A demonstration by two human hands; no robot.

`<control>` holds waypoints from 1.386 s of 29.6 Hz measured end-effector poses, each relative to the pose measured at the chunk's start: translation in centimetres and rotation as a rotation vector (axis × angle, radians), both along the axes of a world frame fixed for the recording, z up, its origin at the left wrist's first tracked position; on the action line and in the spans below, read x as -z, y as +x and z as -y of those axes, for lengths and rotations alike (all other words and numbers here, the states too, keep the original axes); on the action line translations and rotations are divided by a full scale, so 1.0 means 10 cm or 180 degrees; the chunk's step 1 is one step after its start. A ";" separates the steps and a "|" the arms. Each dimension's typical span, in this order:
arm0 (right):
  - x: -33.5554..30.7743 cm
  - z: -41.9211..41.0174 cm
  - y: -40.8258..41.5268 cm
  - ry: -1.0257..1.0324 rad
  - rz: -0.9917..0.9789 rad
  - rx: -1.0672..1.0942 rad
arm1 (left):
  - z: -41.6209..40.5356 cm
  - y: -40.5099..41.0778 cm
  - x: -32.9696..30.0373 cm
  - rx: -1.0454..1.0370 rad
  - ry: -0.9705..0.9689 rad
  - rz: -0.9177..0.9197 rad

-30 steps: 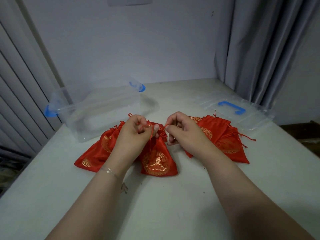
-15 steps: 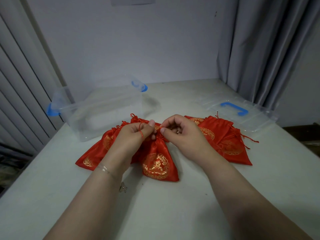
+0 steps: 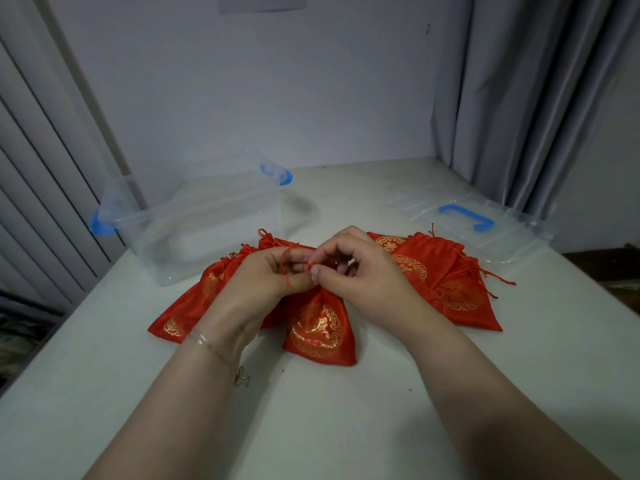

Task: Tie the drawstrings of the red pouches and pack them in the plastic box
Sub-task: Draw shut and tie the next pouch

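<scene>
Both hands, left (image 3: 263,275) and right (image 3: 360,271), pinch the drawstring (image 3: 286,271) of the front pouch (image 3: 318,327) mid-knot; plastic box (image 3: 207,230) holds no pouches yet.

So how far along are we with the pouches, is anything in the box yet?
Nothing packed yet: the clear plastic box looks empty and its lid lies apart on the table. In hand: the left hand and right hand pinch the red drawstring of the middle pouch. Left: the pouches to the left and to the right, then packing.
</scene>
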State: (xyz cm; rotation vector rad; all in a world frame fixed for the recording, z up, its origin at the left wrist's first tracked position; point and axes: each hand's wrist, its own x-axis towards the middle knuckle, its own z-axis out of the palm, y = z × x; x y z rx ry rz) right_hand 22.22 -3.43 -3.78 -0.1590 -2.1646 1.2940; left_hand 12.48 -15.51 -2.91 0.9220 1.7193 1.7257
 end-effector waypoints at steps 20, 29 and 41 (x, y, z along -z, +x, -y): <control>-0.03 -0.07 0.03 -0.0092 0.0114 -0.0167 | 0.01 0.02 0.04 0.0234 -0.0127 -0.0026; -0.03 -0.12 0.02 -0.0418 0.0616 -0.0355 | 0.01 0.02 0.04 0.0304 0.0133 0.0104; -0.03 -0.12 0.03 -0.1112 0.0922 -0.0952 | 0.04 -0.01 0.03 0.0315 0.0208 0.0058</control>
